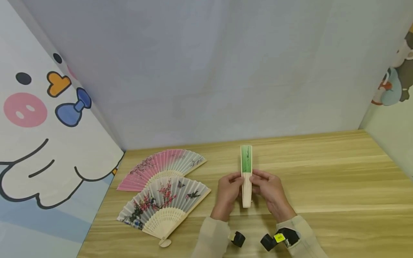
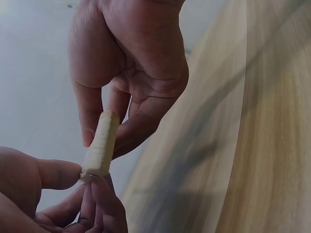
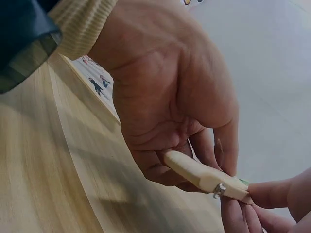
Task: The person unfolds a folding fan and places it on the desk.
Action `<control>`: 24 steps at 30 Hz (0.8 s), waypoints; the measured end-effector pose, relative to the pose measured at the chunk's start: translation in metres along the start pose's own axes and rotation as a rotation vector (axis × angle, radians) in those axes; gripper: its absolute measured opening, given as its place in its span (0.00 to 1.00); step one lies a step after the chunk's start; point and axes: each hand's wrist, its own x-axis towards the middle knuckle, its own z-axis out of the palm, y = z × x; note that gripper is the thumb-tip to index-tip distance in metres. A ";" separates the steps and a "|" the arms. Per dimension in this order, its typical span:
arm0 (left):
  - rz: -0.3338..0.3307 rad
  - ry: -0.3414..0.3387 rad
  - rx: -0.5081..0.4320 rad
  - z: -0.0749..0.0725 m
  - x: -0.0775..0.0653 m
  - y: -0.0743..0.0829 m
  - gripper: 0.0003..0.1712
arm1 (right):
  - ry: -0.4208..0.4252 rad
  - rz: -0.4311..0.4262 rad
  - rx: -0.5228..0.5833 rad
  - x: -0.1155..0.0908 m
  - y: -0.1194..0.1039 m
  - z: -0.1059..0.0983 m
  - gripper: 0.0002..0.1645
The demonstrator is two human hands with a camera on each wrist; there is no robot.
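Observation:
A folded hand fan [image 1: 246, 161] with green fabric at its upper end and pale wooden ribs stands lengthwise between both hands, above the table. My left hand [image 1: 227, 191] pinches its ribs from the left side, thumb in front. From the right, my right hand [image 1: 270, 190] pinches the same ribs at about the same height. The lower end of the fan [image 2: 101, 145] shows between both hands' fingers in the left wrist view. A small metal pivot pin [image 3: 219, 190] sticks out of that end in the right wrist view.
Two spread fans lie on the wooden table [image 1: 338, 186] to the left: a pink one [image 1: 155, 166] behind, partly covered by a white one [image 1: 175, 197] with blossoms and birds. A grey cloth wall [image 1: 226, 71] rises behind, with cartoon-printed panels [image 1: 42, 143] at the sides.

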 end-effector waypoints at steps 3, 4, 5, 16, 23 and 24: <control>0.005 0.002 -0.009 -0.002 0.000 0.000 0.15 | -0.003 -0.009 0.000 0.001 0.001 0.001 0.26; 0.002 0.002 -0.011 -0.002 0.000 0.000 0.15 | -0.002 -0.009 -0.003 0.001 0.001 0.001 0.26; -0.001 0.003 -0.012 -0.003 0.000 0.000 0.15 | -0.002 -0.011 -0.004 0.000 0.002 0.002 0.26; -0.016 0.025 -0.030 -0.003 -0.004 0.003 0.17 | 0.021 -0.024 -0.006 -0.003 -0.001 0.004 0.26; 0.032 0.063 -0.038 0.000 -0.006 0.004 0.15 | 0.049 -0.025 0.000 -0.002 -0.001 0.003 0.27; 0.044 0.067 -0.040 0.000 -0.006 0.004 0.15 | 0.053 -0.025 0.002 -0.002 -0.001 0.002 0.27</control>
